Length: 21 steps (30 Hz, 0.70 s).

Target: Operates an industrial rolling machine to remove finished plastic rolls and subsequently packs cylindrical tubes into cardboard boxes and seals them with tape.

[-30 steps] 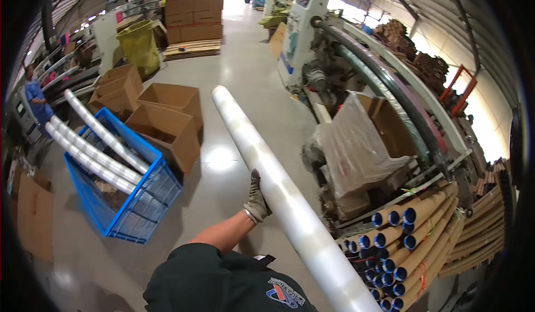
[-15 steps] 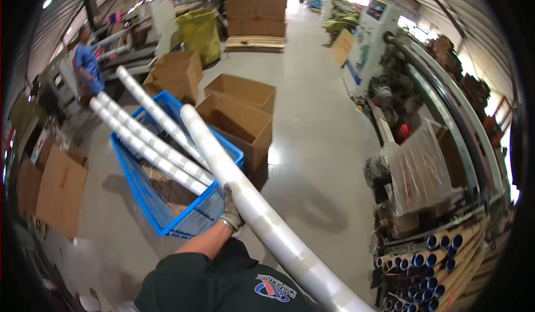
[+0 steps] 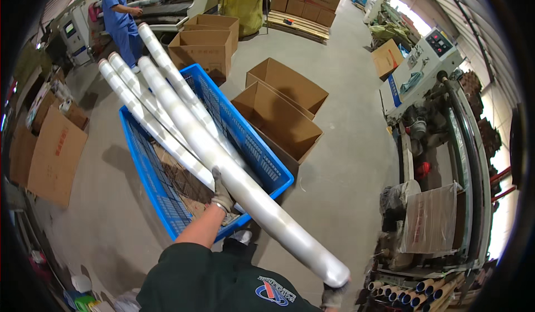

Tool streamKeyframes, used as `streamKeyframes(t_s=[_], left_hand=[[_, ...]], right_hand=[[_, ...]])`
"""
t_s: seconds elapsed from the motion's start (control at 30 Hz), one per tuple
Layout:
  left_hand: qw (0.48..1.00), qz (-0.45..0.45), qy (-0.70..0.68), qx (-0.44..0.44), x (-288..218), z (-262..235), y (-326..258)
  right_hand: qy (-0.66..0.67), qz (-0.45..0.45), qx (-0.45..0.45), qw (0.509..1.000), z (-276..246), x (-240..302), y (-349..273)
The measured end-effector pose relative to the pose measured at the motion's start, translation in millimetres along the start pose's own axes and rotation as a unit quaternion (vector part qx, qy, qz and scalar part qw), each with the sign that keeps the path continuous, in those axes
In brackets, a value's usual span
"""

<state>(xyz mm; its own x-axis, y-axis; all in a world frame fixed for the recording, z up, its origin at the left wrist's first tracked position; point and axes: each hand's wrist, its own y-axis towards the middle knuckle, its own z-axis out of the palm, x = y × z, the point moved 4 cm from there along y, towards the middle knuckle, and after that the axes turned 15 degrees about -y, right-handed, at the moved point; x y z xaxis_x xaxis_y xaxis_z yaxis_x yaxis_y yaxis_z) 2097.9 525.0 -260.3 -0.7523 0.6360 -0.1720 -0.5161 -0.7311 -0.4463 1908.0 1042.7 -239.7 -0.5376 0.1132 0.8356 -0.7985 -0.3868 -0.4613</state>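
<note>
A long, thick roll of whitish film (image 3: 245,186) lies slantwise across the view, its near end toward my lower right. My left hand (image 3: 222,194), in a grey glove, is closed against the underside of its middle, thumb showing along the left side. At the near end my gloved right hand (image 3: 334,295) grips the roll from below; most of its fingers are hidden. Beneath is a blue plastic basket (image 3: 146,184) holding thinner rolls wrapped in banded film (image 3: 146,132), which lean out over its far rim. The thick roll's far part lies over them.
Open cardboard boxes (image 3: 284,108) stand right of the basket, more boxes (image 3: 200,47) beyond it. A person in blue (image 3: 120,16) stands at a machine, far left. Along the right runs another machine (image 3: 418,72), with stacked cardboard tubes (image 3: 415,295) near its lower end.
The thick roll has shifted left over the basket and its near end has come into view with my right hand. My view has tilted down and moved closer to the basket.
</note>
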Motion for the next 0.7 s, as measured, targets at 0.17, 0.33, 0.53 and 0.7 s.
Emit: streamKeyframes(t_s=[0.17,0.33,0.53,0.7], left_hand=[[0.997,-0.055,-0.019,-0.055,37.4,-19.1,4.1],[0.987,-0.028,0.095,-0.127,-1.0,-56.6,39.7],[0.564,-0.018,0.787,-0.250,-26.5,-99.3,105.3],[0.649,-0.160,0.737,-0.101,121.2,-168.6,110.4]], right_hand=[[-0.296,0.191,0.155,0.923,214.9,-31.5,40.2],[-0.533,0.085,0.307,0.784,306.0,-24.3,41.7],[-0.652,0.038,0.246,0.716,207.3,-19.4,48.7],[-0.598,0.053,0.097,0.794,89.3,9.3,36.0]])
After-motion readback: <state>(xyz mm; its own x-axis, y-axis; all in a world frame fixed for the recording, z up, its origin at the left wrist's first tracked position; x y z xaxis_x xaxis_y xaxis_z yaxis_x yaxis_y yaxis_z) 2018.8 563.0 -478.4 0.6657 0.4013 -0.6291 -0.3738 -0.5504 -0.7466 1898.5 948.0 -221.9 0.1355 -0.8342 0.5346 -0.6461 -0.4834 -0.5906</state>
